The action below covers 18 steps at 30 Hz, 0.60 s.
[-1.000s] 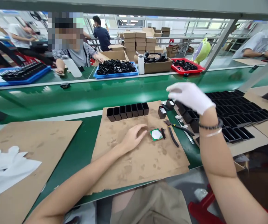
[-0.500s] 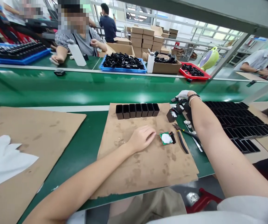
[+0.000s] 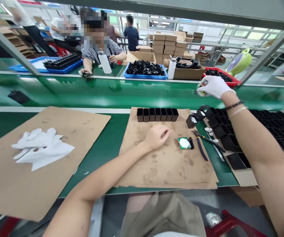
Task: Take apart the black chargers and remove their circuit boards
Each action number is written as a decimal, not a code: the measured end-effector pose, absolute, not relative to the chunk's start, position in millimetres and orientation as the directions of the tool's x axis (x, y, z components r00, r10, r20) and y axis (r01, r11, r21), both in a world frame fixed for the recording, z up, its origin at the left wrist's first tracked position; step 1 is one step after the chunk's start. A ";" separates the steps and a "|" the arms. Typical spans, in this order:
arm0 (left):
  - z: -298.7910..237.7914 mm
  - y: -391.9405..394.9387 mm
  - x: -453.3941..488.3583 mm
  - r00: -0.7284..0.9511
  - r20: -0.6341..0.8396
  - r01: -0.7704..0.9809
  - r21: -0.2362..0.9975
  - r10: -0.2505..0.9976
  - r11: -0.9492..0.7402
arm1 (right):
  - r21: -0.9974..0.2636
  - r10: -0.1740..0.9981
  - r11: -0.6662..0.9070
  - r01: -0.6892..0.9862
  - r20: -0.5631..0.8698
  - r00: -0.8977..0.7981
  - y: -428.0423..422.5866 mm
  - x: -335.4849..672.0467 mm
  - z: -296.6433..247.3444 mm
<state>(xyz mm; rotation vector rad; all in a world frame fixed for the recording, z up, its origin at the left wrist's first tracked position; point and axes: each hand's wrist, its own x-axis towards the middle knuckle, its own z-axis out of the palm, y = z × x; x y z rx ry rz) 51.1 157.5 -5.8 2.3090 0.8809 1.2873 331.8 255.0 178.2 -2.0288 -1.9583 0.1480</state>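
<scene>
My right hand, in a white glove, is raised above the green belt on the far side of the bench. Its fingers pinch a small electronic part with thin metal prongs and bits of orange and yellow-green; the glove covers most of it. My left hand, bare, rests on the cardboard sheet with curled fingers and nothing visible in them. To its right lies a green circuit board with a white round pad and a black piece attached. Pliers with black-and-yellow handles lie beyond the board.
A row of several black open cases stands at the cardboard's back edge. More black cases fill the right side. White gloves lie on the left cardboard. Across the belt are a blue tray of black parts and a co-worker.
My right hand has lifted from beside the black cases to above the belt, with the small part now visible in it. My left hand stays on the cardboard. The view has shifted left.
</scene>
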 end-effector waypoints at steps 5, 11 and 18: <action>19.0 211.3 -15.1 0.125 0.565 0.344 0.746 0.816 -0.570 | -0.611 0.957 0.245 0.753 0.028 -0.289 140.8 269.3 124.1; 6.0 240.5 -65.4 0.166 0.260 0.227 0.929 0.951 -0.294 | -0.583 0.928 0.210 0.785 -0.135 -0.349 49.3 206.9 46.6; -10.9 228.5 -46.6 0.022 0.186 0.111 0.976 0.982 -0.187 | -0.147 0.850 0.508 0.848 -0.070 -0.522 38.9 227.5 86.3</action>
